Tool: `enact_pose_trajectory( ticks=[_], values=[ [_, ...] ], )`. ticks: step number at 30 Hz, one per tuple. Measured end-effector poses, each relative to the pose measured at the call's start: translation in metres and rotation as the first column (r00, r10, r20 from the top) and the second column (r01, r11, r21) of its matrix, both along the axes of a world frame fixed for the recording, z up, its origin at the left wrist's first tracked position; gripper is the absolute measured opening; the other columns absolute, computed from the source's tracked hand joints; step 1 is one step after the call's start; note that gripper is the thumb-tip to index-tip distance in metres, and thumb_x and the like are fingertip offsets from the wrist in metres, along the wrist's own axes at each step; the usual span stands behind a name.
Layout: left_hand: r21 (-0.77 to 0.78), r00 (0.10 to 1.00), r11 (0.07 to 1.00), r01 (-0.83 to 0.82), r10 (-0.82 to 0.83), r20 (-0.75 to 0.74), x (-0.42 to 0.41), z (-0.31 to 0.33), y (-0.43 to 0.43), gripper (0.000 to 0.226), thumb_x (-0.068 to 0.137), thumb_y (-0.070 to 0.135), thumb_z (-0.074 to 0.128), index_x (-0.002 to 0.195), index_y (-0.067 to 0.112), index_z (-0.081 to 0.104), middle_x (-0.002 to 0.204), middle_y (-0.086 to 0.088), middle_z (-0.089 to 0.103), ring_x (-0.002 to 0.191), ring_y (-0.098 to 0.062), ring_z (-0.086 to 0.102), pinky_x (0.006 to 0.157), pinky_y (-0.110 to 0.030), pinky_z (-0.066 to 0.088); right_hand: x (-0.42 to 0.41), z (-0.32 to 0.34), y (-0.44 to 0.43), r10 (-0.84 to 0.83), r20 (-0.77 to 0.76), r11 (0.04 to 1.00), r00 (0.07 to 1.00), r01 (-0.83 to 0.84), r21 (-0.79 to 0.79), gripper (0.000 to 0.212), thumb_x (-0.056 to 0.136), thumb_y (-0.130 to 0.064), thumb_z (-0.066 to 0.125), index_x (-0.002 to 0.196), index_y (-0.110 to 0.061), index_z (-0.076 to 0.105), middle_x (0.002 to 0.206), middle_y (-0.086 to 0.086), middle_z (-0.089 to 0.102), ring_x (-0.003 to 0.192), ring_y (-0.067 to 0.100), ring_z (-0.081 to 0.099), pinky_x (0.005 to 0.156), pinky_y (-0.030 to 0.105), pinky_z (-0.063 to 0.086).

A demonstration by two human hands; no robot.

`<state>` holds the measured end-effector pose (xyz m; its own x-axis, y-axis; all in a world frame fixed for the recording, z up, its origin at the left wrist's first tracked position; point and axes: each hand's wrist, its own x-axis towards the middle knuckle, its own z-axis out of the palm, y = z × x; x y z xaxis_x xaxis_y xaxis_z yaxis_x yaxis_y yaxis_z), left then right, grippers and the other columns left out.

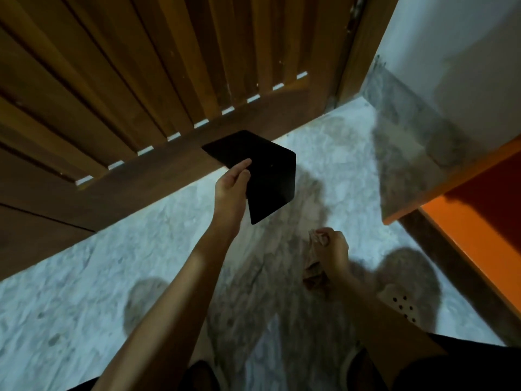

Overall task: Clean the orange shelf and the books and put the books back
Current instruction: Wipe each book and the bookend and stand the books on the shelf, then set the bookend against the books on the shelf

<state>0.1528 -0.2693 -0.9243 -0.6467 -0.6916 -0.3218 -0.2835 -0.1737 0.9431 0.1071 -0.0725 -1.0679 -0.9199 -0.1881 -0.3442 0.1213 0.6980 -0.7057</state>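
Note:
My left hand (231,184) holds up a black bent plate, a bookend (262,170), pinching its near edge between thumb and fingers above the floor. Lower and to the right, my right hand (331,249) grips a crumpled brownish cloth (314,273) that hangs down from the fist. The orange shelf (479,215) fills the right edge of the view, with only its side and inner faces showing. No books are in view.
A brown slatted wooden door (141,88) stands ahead and to the left. The floor (84,292) is grey-white marble. A pale wall (465,52) rises at the top right. A light perforated slipper (403,303) shows on my right foot near the shelf.

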Motion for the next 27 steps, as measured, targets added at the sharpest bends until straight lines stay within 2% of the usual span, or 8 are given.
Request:
enact_pose_trajectory(
  ticks=[4,8,12,15,17,21,24,27],
  values=[
    [0.024,1.000,1.000,0.014,-0.014,-0.016,-0.005,-0.011,0.005,0.029,0.100,0.011,0.042,0.122,0.014,0.059,0.131,-0.011,0.057,0.122,-0.024,0.053,0.106,-0.043,0.042,0.002,-0.011,0.001,0.030,0.061,0.999,0.998,-0.032,0.034,0.025,0.087,-0.009,0.060,0.112,-0.007,0.063,0.112,0.013,0.059,0.100,0.027,0.057,0.084,0.031,0.046],
    [-0.032,0.998,0.997,0.065,-0.066,-0.022,-0.005,-0.001,0.015,0.030,0.100,0.013,0.043,0.125,0.016,0.058,0.132,-0.007,0.056,0.121,-0.021,0.053,0.107,-0.041,0.042,-0.004,0.004,0.004,0.037,0.027,0.999,0.999,-0.036,-0.021,0.030,0.087,-0.002,0.058,0.116,-0.007,0.062,0.113,0.008,0.059,0.100,0.018,0.058,0.079,0.015,0.041],
    [-0.144,0.988,0.981,0.130,-0.140,-0.062,0.002,0.030,0.028,0.032,0.099,0.011,0.043,0.129,0.012,0.055,0.132,-0.005,0.057,0.118,-0.014,0.055,0.107,-0.037,0.042,-0.020,0.052,-0.001,-0.117,-0.165,0.969,0.979,0.076,-0.234,0.020,0.087,-0.001,0.058,0.105,-0.002,0.067,0.101,0.013,0.065,0.089,0.020,0.063,0.080,0.026,0.051],
    [-0.199,0.974,0.966,0.166,-0.193,-0.123,0.012,0.062,0.043,0.035,0.098,0.006,0.043,0.131,0.007,0.053,0.120,0.002,0.060,0.115,-0.013,0.056,0.103,-0.023,0.041,-0.034,0.117,-0.009,-0.209,-0.107,0.872,0.972,0.136,-0.471,0.019,0.091,0.000,0.053,0.106,0.001,0.064,0.100,0.015,0.064,0.073,0.004,0.061,0.066,0.010,0.049],
    [-0.252,0.955,0.944,0.214,-0.257,-0.150,0.022,0.084,0.056,0.035,0.098,0.008,0.043,0.132,0.008,0.052,0.119,0.004,0.059,0.112,-0.007,0.055,0.097,-0.016,0.041,-0.041,0.161,-0.013,-0.190,-0.148,0.830,0.971,0.079,-0.551,0.021,0.094,-0.006,0.049,0.110,-0.002,0.063,0.105,0.015,0.064,0.085,0.014,0.063,0.078,0.021,0.052],
    [-0.483,0.901,0.822,0.301,-0.412,-0.139,0.050,0.123,0.085,0.035,0.099,0.015,0.045,0.132,0.019,0.053,0.123,0.011,0.056,0.100,0.016,0.052,0.087,-0.003,0.039,-0.038,0.247,-0.009,-0.087,-0.270,0.826,0.959,-0.082,-0.557,0.027,0.097,-0.019,0.046,0.120,-0.013,0.058,0.123,0.004,0.059,0.109,0.015,0.055,0.087,0.022,0.042],
    [-0.642,0.851,0.691,0.333,-0.514,-0.112,0.072,0.147,0.111,0.036,0.099,0.019,0.046,0.133,0.026,0.051,0.102,0.010,0.058,0.080,0.001,0.055,0.078,-0.019,0.043,-0.025,0.301,0.005,-0.064,-0.325,0.829,0.944,-0.131,-0.544,0.035,0.099,-0.028,0.042,0.132,-0.019,0.049,0.134,0.001,0.051,0.121,0.015,0.048,0.093,0.024,0.040],
    [-0.695,0.804,0.636,0.334,-0.577,-0.142,0.090,0.171,0.139,0.037,0.099,0.019,0.045,0.136,0.027,0.048,0.113,0.014,0.058,0.094,-0.004,0.057,0.083,-0.020,0.048,-0.003,0.337,0.030,-0.134,-0.395,0.832,0.909,-0.113,-0.543,0.041,0.098,-0.032,0.042,0.138,-0.023,0.041,0.142,-0.001,0.045,0.128,0.017,0.043,0.107,0.037,0.038]
  ],
)
